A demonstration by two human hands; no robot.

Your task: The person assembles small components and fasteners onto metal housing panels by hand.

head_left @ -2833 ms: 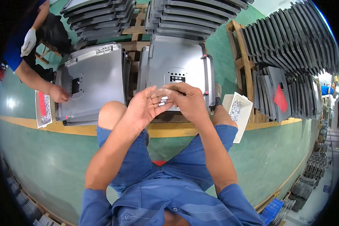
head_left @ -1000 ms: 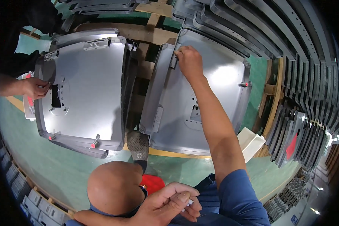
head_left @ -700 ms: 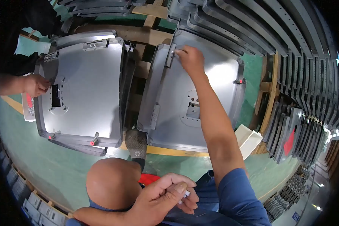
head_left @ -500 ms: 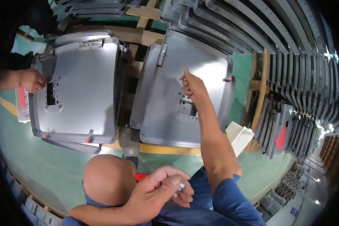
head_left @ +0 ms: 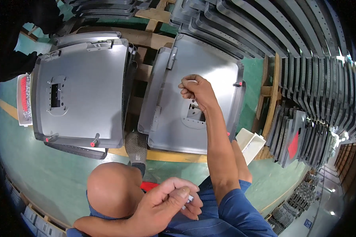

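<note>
Two small white pieces (head_left: 190, 198) show between the thumb and curled fingers of the person's left hand (head_left: 166, 205), which closes on them in front of the near edge of the right-hand grey metal panel (head_left: 172, 126). The right hand (head_left: 195, 89) is above that panel, just beyond its rectangular cutout (head_left: 196, 113). Its fingers are bent, thumb and forefinger drawn close; from here I can't tell whether it pinches anything, or whether it touches the metal.

Along the panel's left edge sit two brackets, one (head_left: 171, 58) near the far corner, the other (head_left: 156, 117) toward the near corner. A red-tipped post (head_left: 238, 84) is at its right edge. Just off the near right corner is a white box (head_left: 254, 144).

To the left lies a second grey panel (head_left: 91, 87), with two red-tipped posts along its near edge and brackets along its far edge. Beside its left edge, a white tray (head_left: 25, 123) holds silvery bits and something red. More panels (head_left: 310, 85) stand in rows on the right, past a wooden pallet (head_left: 273, 91).
</note>
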